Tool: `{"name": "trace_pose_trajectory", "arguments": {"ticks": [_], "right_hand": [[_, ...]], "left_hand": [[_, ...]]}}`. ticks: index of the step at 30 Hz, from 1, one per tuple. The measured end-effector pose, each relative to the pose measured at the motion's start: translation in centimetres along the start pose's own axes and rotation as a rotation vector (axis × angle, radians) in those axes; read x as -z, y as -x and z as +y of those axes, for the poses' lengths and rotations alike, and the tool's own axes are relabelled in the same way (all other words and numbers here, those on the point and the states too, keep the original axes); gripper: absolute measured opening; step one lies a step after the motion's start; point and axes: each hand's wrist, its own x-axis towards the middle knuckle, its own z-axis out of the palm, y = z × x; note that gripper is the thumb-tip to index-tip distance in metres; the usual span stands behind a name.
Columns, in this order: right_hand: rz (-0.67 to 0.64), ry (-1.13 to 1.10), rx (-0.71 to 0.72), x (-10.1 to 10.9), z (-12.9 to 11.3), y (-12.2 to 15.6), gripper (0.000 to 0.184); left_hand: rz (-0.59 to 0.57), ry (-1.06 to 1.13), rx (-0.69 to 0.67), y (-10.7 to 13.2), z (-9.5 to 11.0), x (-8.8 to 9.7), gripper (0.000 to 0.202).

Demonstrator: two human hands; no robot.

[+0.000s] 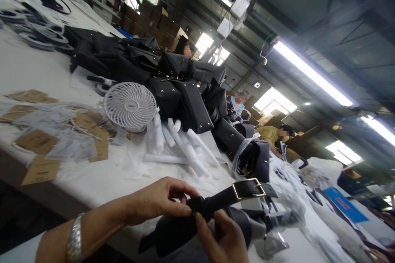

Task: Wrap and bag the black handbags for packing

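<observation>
A black leather strap (222,199) with a gold-coloured square buckle (248,189) runs between my hands at the table's front edge. My left hand (163,201), with a metal bracelet at its wrist, pinches the strap's darker end between thumb and fingertips. From below, my right hand (224,236) grips the same strap, its thumb close to the left fingertips. Beneath and behind the fingers lies a black leather piece (175,232), partly hidden by the hands. Clear plastic wrap (271,244) lies just right of my right hand.
A white round fan (130,106) stands among brown cardboard tags (37,141) and rolled white foam sheets (191,152). Black handbags (191,104) are heaped behind. Grey strap coils (43,35) lie far left. A person in a yellow top (268,133) works further back.
</observation>
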Motion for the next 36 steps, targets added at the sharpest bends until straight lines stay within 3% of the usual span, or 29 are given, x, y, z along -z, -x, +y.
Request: {"name": "trace_pose_trajectory", "arguments": {"ticks": [8, 13, 17, 23, 27, 29, 31, 33, 36], "right_hand": [[0.102, 0.109, -0.013, -0.8, 0.6, 0.3, 0.029], [0.197, 0.214, 0.037, -1.8, 1.9, 0.5, 0.027], [0.201, 0.185, 0.045, -2.1, 1.6, -0.1, 0.027], [0.085, 0.006, 0.104, -0.9, 0.5, -1.4, 0.026], [0.133, -0.073, 0.192, 1.4, 0.5, -1.0, 0.036], [0.226, -0.136, 0.127, 3.3, 0.4, -0.6, 0.040], [0.309, -0.271, -0.020, 5.4, 0.2, -0.2, 0.044], [0.326, -0.472, -0.145, 7.4, 0.2, -0.1, 0.050], [0.306, -0.836, -0.215, 9.5, 0.4, -0.4, 0.049]], "left_hand": [[0.007, -0.041, 0.022, -0.2, -0.1, 0.1, 0.035], [0.078, -0.105, 0.056, -0.5, -0.8, -0.6, 0.028], [0.210, -0.200, 0.035, -1.0, -1.6, -1.5, 0.029], [0.415, -0.468, -0.149, -0.4, -2.3, -1.9, 0.032], [0.384, -0.389, -0.056, 0.3, -2.2, -1.7, 0.044], [0.341, -0.362, -0.008, 0.0, -1.3, -2.0, 0.052], [0.324, -0.418, -0.047, -0.9, 0.3, -2.6, 0.055], [0.336, -0.504, -0.120, -2.1, 2.6, -3.7, 0.055], [0.287, -0.566, -0.153, -4.4, 6.4, -6.1, 0.060]]}}
